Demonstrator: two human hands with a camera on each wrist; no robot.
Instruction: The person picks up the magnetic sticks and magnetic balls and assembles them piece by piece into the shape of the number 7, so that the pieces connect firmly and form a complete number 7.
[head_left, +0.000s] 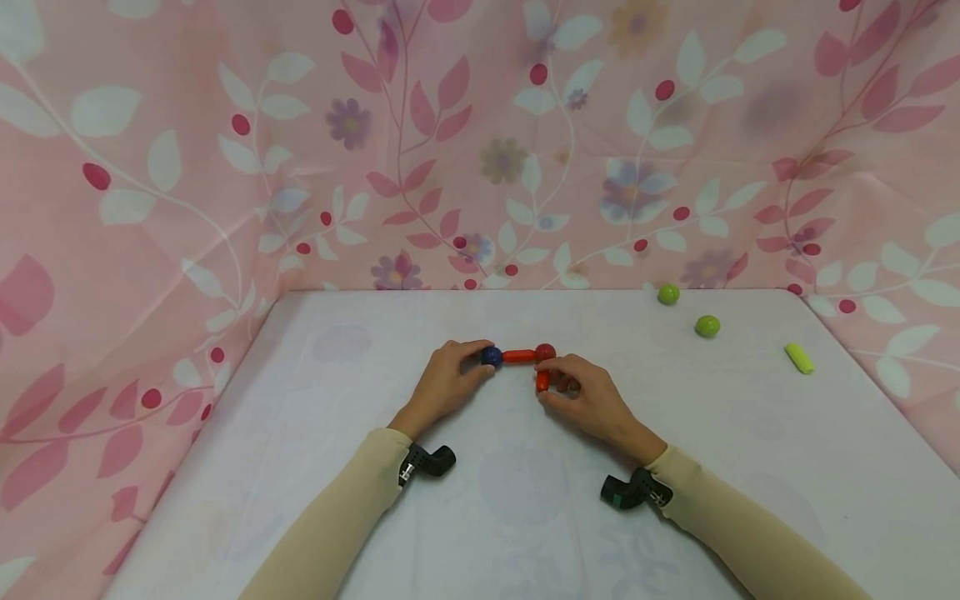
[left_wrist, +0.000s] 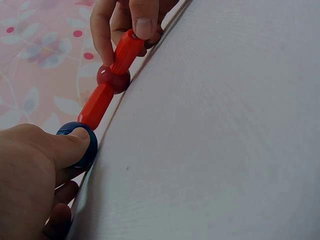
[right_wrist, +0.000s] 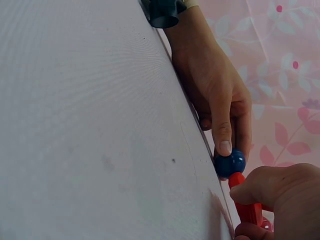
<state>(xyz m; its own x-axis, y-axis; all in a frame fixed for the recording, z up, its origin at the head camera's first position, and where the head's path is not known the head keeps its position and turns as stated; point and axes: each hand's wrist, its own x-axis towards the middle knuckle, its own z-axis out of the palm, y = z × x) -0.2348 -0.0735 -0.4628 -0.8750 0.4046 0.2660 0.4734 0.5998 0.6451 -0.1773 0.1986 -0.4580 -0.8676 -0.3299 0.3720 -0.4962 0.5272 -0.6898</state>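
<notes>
Four joined toy pieces make an L near the table's middle: a blue ball (head_left: 492,357), a red rod (head_left: 519,356), a red ball (head_left: 545,352) and a second red rod (head_left: 542,382). My left hand (head_left: 444,382) pinches the blue ball between thumb and fingers. From the other side my right hand (head_left: 591,398) grips the second rod, its thumb at the rod's free end and a finger beside the red ball. In the right wrist view that thumb and fingers partly cover the rod (right_wrist: 248,212) and most of the red ball.
Toward the back right of the white-covered table (head_left: 712,467) lie two green balls, one near the edge (head_left: 669,294) and one closer (head_left: 707,326). A yellow-green rod (head_left: 799,357) lies right of them. Pink floral cloth (head_left: 480,167) hangs behind and along the sides.
</notes>
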